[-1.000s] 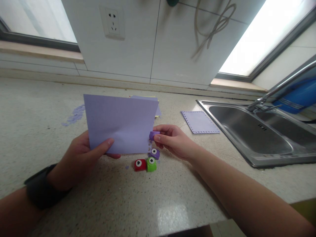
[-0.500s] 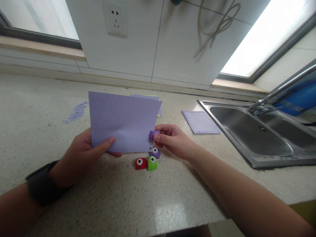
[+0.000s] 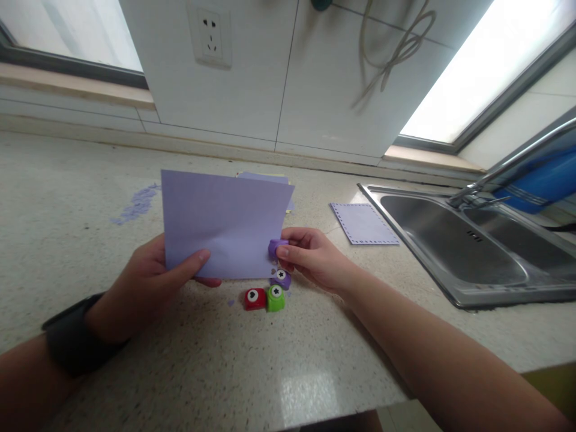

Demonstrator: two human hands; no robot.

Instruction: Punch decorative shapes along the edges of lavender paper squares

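A sheet of light purple paper (image 3: 220, 222) is held up over the counter, its lower left part pinched by my left hand (image 3: 166, 264) with the thumb on the front. My right hand (image 3: 310, 255) grips a small purple craft punch (image 3: 276, 248) between thumb and fingers, and the punch sits on the sheet's right edge. A heart-shaped hole shows near the lower right corner. Just below lie another purple punch (image 3: 281, 278) with a star, a red punch (image 3: 255, 299) with a heart and a green punch (image 3: 276, 299) with a star.
A purple sheet with punched edges (image 3: 366, 223) lies right of my hands, beside the steel sink (image 3: 450, 240). Purple paper scraps (image 3: 137, 204) are scattered at the left. More stacked paper (image 3: 265, 177) lies partly hidden behind the held sheet. A socket (image 3: 210, 35) is on the wall.
The purple punch has shifted very slightly along the sheet's right edge. Both hands keep their holds; the whole view has moved a little.
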